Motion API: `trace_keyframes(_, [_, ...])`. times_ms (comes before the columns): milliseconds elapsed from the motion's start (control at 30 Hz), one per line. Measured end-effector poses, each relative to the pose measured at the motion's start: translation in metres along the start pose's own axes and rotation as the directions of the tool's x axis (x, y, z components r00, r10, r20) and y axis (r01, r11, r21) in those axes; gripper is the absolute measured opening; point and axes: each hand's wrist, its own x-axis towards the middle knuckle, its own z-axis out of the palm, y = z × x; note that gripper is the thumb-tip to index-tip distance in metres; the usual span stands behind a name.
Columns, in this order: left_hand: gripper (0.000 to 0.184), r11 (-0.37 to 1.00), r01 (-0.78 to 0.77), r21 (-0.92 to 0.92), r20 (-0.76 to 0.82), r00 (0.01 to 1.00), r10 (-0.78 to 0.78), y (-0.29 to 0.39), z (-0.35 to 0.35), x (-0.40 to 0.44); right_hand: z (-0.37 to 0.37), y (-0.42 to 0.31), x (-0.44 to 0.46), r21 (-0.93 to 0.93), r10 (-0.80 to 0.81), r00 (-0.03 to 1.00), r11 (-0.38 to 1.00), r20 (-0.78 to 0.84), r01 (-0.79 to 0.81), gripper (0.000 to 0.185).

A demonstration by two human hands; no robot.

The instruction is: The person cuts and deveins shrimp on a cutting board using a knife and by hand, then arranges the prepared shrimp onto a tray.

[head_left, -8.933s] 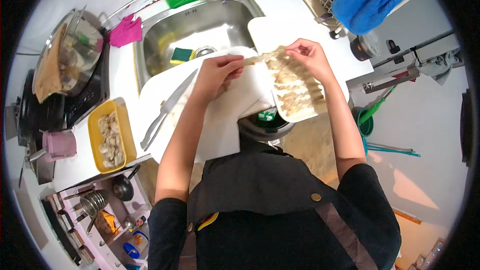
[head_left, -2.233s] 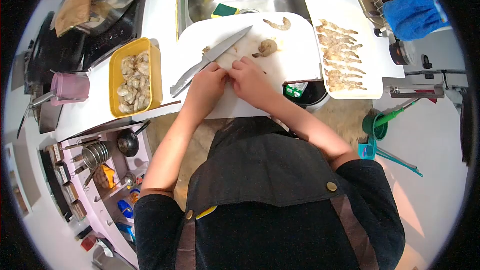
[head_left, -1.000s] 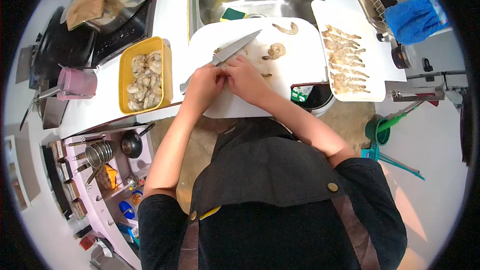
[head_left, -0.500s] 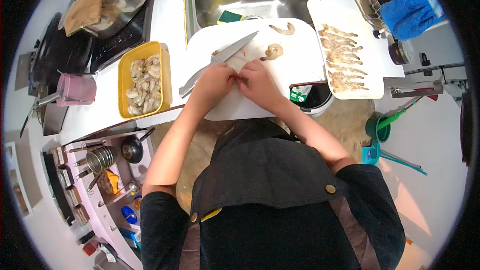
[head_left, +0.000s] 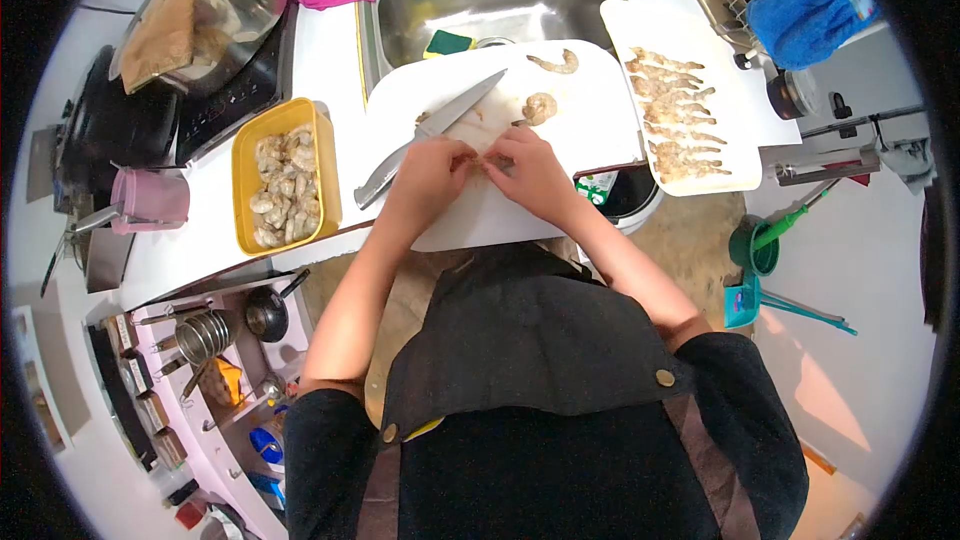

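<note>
My left hand (head_left: 430,180) and my right hand (head_left: 532,175) meet over the near part of the white cutting board (head_left: 600,130). Their fingertips pinch a small brownish shrimp (head_left: 480,168), mostly hidden by the fingers. Left of them a large knife (head_left: 460,103) lies slantwise on the board, its grey handle beside my left wrist. Beyond my right hand rest a curled shrimp (head_left: 541,108) and another shrimp (head_left: 556,62) farther back. Dark scraps lie by the blade.
At left stands a yellow tub (head_left: 322,180) of shrimp. A cream tray (head_left: 735,155) at right carries a row of straightened shrimp. Behind the board is a steel sink (head_left: 400,25) with a sponge (head_left: 449,43). A bin (head_left: 635,202) sits below the counter edge.
The view has shifted slightly. My fingertips have drawn a little apart, and the shrimp between them shows less clearly. The knife and the other shrimp stay in place.
</note>
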Motion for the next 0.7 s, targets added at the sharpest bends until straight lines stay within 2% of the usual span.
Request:
trace_keyframes(100, [0.012,0.998,-0.058,0.006,-0.002,0.998,0.058,0.009,0.01,0.001,0.001,0.002,-0.007,0.017,0.002,0.999,1.0,-0.049,-0.002,0.008])
trace_keyframes(400, [0.015,0.977,-0.012,0.214,0.0,1.0,0.012,0.011,0.026,0.005,0.004,0.009,-0.004,-0.101,-0.05,0.998,0.994,-0.039,0.046,0.009])
trace_keyframes(500, [0.015,0.996,-0.038,0.082,0.042,0.999,0.035,0.005,0.012,0.008,0.0,0.006,-0.009,-0.09,-0.043,0.996,0.995,-0.084,0.036,0.011])
trace_keyframes(533, [0.013,0.997,0.018,0.071,-0.017,1.0,-0.017,0.005,0.004,0.006,-0.005,0.006,-0.01,-0.078,-0.04,0.993,0.996,-0.115,0.031,0.012])
trace_keyframes(600, [0.01,0.992,0.124,0.035,-0.114,0.986,-0.119,0.005,-0.009,-0.009,-0.018,0.007,-0.017,-0.089,-0.001,0.998,0.996,-0.064,-0.004,0.012])
trace_keyframes(633, [0.01,0.984,0.158,0.089,-0.105,0.983,-0.148,0.0,-0.014,-0.015,-0.022,0.008,-0.021,-0.096,0.025,0.999,0.995,-0.038,-0.029,0.012])
trace_keyframes(700, [0.01,0.985,0.164,0.059,-0.121,0.98,-0.156,-0.004,-0.012,-0.022,-0.022,0.01,-0.024,-0.099,0.031,0.999,0.995,-0.032,-0.034,0.01])
